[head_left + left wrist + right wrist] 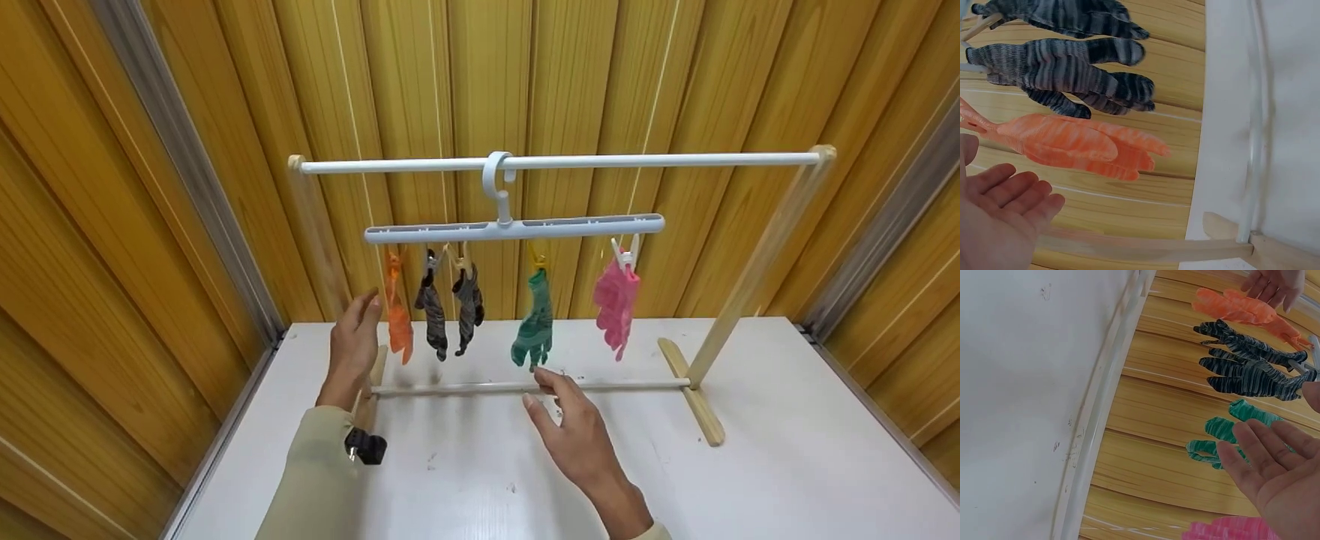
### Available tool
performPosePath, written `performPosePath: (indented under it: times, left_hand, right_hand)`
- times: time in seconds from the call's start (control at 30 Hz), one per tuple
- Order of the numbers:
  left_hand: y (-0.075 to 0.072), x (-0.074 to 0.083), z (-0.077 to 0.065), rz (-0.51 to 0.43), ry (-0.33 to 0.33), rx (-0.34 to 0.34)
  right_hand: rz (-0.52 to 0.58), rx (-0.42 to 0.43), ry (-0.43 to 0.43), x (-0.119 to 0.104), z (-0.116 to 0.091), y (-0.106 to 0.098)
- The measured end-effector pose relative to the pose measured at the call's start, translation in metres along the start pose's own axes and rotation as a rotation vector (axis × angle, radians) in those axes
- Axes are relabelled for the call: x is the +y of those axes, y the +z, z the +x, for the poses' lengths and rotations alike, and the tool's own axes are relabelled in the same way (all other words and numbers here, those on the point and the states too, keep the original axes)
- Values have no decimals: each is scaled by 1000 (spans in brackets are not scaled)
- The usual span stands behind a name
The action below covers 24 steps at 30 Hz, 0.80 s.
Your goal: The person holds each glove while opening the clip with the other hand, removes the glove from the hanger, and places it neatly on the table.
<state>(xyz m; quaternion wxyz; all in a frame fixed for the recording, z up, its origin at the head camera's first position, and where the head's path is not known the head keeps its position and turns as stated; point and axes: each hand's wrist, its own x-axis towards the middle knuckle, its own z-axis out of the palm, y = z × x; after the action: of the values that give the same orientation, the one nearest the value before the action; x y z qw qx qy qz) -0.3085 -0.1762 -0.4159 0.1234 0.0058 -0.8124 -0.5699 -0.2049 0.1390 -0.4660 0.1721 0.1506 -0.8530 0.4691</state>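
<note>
Several knit gloves hang by clips from a pale blue hanger (577,226). An orange glove (398,319) is at the left end, beside two grey-black striped gloves (432,315). Right of the hook come a green glove (535,319) and a pink glove (618,307), the pink one in a white clip (625,256). My left hand (355,337) is raised just left of the orange glove, fingers relaxed and holding nothing. Below the green glove is my right hand (574,431), thumb and fingers apart with nothing between them; in the right wrist view its fingers overlap the green glove (1221,429).
The hanger hooks over the white top bar (645,160) of a wooden-legged rack, whose right post (739,300) slants down to a foot (694,397). A lower bar (465,389) runs close over the white table (465,480). Wood-patterned panels (487,82) stand behind.
</note>
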Motion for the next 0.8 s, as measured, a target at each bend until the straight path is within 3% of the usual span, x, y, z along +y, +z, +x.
performPosePath:
  times: [0.2, 0.4, 0.8]
  left_hand:
    - [-1, 5, 15, -107, -2, -77]
    - [1, 3, 18, -204, -33, -137]
    - [3, 6, 15, -257, -46, -118]
  right_hand:
    - [-1, -3, -1, 0, 1, -1]
    - [-1, -12, 20, 1, -1, 0]
    - [-6, -20, 41, 2, -3, 0]
